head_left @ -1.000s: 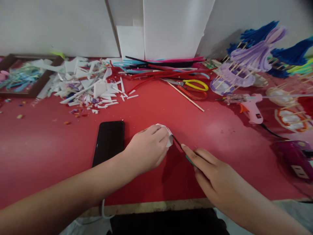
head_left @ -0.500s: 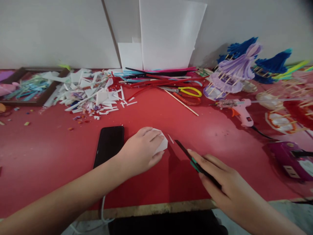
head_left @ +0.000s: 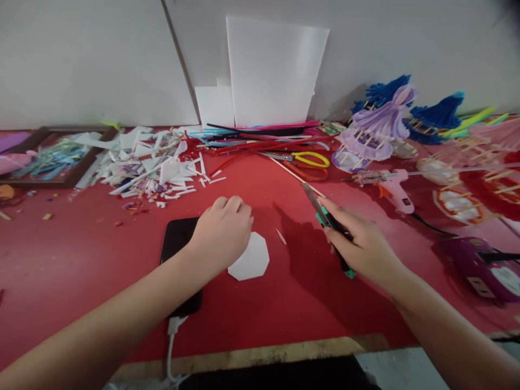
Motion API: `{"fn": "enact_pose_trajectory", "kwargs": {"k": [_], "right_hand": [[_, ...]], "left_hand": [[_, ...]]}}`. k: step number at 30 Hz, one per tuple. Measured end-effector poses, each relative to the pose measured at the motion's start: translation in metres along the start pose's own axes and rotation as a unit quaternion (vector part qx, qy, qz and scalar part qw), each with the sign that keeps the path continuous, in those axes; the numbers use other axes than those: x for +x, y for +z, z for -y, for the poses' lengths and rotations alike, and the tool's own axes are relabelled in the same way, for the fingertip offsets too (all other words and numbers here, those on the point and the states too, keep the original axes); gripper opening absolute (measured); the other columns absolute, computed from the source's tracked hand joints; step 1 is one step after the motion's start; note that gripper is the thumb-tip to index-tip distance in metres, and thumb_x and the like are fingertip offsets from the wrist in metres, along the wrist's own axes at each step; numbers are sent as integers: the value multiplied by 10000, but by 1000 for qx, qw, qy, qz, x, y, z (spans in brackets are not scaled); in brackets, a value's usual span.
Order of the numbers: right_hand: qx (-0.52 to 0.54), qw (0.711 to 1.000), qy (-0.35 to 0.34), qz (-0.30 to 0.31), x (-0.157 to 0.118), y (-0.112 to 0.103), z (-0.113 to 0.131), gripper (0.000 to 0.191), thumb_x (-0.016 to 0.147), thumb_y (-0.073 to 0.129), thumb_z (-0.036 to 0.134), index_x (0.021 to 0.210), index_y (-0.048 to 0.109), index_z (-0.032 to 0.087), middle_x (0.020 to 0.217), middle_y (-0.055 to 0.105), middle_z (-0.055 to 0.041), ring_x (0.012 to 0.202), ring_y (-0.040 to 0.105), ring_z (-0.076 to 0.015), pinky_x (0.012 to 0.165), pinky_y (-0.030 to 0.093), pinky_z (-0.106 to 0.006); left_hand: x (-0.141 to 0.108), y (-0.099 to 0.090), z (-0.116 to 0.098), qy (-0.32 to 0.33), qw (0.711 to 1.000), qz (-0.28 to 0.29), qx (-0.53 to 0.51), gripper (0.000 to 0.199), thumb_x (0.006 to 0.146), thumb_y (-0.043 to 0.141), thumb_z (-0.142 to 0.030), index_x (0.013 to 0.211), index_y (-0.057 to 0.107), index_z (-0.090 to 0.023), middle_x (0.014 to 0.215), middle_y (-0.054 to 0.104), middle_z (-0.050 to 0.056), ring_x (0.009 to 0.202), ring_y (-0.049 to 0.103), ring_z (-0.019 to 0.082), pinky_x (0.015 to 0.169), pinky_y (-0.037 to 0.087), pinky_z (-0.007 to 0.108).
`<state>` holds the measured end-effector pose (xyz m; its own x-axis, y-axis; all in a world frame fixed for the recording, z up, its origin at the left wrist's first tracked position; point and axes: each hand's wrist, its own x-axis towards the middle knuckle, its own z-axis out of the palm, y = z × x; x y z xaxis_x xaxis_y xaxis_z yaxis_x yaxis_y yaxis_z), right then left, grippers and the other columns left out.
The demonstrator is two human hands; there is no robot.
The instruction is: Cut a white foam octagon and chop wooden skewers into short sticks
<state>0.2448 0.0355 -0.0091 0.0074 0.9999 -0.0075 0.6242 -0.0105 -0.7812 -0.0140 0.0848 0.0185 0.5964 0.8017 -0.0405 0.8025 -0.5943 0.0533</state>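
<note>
A white piece with many straight edges [head_left: 251,259] lies flat on the red table [head_left: 252,319]. Above its upper left edge is my left hand [head_left: 225,230], its fingers curled down; a small pale bit shows at the fingertips, too little to make out. In my right hand [head_left: 351,233] is a green and black utility knife [head_left: 333,221], raised over the table with its blade pointing up and left. A thin white sliver [head_left: 281,236] rests between the white piece and the knife.
A black phone [head_left: 179,238] with a white cable lies under my left forearm. Behind are white scraps [head_left: 162,168], coloured strips [head_left: 260,135], yellow-handled pliers [head_left: 311,158] and a thin stick [head_left: 298,176]. To the right are a pink glue gun [head_left: 400,189], a purple box [head_left: 479,268] and dress-like crafts [head_left: 384,124].
My left hand has come off the white piece and moved up and left, uncovering the piece. My right hand has lifted the knife and turned it more upright.
</note>
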Motion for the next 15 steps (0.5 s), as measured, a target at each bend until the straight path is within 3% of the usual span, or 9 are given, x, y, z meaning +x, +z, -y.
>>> {"fn": "enact_pose_trajectory", "kwargs": {"k": [4,8,12,15], "right_hand": [[202,968,146,35,7,1,-18,711,805,563,304,1480,348,247,616,579,42,475,581,-153,474,470,-288],[257,952,162,47,10,-2,-21,766,767,603,296,1484,338,253,597,600,49,444,571,-144,461,451,-285],[273,944,170,70,10,-4,-21,764,763,612,289,1479,348,252,592,611,50,440,573,-143,459,445,-280],[279,941,175,79,10,-5,-22,760,775,611,286,1483,337,263,592,615,52,441,577,-141,460,445,-272]], "left_hand": [[14,8,-7,97,992,24,-71,217,920,522,-278,1088,634,-199,1083,607,78,1002,565,210,854,458,337],[38,13,-14,164,981,51,-94,97,871,625,-274,931,657,-205,1021,593,50,933,561,190,690,443,263],[48,3,-14,171,981,45,-79,95,872,618,-231,797,638,-177,911,612,43,848,570,175,642,423,256],[41,-7,2,130,989,27,-69,123,898,542,-192,812,630,-190,839,632,40,791,591,184,656,438,280]]}}
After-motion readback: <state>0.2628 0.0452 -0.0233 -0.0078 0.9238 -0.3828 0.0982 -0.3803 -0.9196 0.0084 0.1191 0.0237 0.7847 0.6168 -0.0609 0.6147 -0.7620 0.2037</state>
